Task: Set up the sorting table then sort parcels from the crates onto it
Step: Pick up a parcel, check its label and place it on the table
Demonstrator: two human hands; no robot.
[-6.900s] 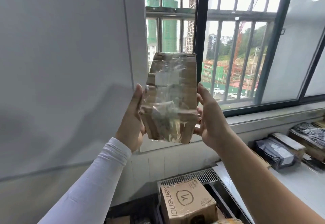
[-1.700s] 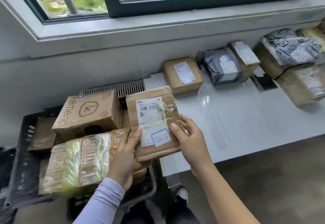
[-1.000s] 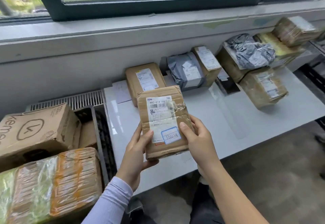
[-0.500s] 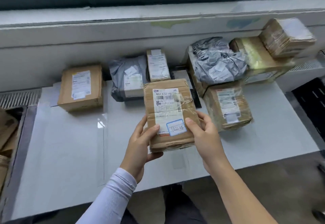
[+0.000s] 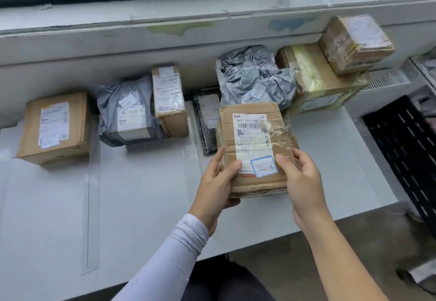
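Note:
I hold a brown cardboard parcel (image 5: 254,135) with a white shipping label and a blue-edged sticker, label up, above the white sorting table (image 5: 132,197). My left hand (image 5: 215,182) grips its lower left edge, thumb on top. At the lower right edge my right hand (image 5: 299,178) grips it the same way. The parcel hangs over the table's middle right, in front of a row of sorted parcels; a box it hides sits just behind it.
Along the wall stand a brown box (image 5: 55,127), a grey poly bag (image 5: 126,112), a narrow box (image 5: 168,100), a black bubble mailer (image 5: 207,121), a crumpled grey bag (image 5: 257,76) and stacked taped boxes (image 5: 330,64). A black crate (image 5: 405,149) stands right of the table.
I have turned right from the crates on the left to the table, carrying the parcel in both hands. It now hangs over the right part of the table.

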